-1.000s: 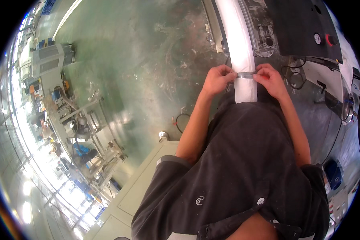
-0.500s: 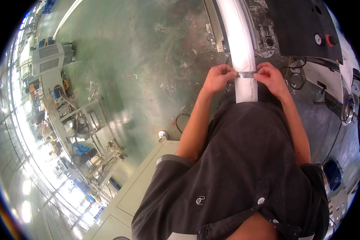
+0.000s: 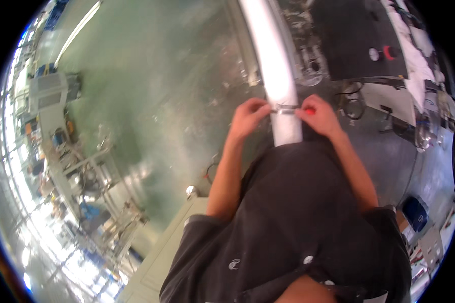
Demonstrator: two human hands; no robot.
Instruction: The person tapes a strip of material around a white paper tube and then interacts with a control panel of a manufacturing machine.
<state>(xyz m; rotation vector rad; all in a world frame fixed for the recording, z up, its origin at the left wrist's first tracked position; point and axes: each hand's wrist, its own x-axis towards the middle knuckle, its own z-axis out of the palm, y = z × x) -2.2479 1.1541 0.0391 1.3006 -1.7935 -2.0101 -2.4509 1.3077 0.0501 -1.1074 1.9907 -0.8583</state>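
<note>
White roll (image 3: 272, 55), long and smooth, slants from the top edge of the frame down to just right of centre, where its near end stops at the front of the person's dark shirt (image 3: 283, 202); whether the two touch cannot be told. A thin grey band (image 3: 286, 112) crosses the roll a little above that end, with a darker line just over it, both blurred. The left hand (image 3: 248, 118) is at the left side of the roll, its thumb and fingers drawn together in a pinch on the left end of the band. The right hand (image 3: 318, 117) mirrors it on the other side, fingers curled and closed on the band's right end, with a small red patch (image 3: 310, 110) showing among them that is too blurred to name. Beyond the hands, a black machine panel (image 3: 351, 30) fills the upper right of the frame, carrying a round white-faced gauge (image 3: 373, 54) and a red knob (image 3: 390, 52). Below it hangs a dark coiled cable (image 3: 355, 108), and a blue bin (image 3: 415, 213) stands in the lower right. Green floor (image 3: 162, 76) spreads over the upper left and middle, a pale green cabinet (image 3: 159, 252) sits in the lower left, and metal-framed machinery (image 3: 93, 159) runs down the left side
</note>
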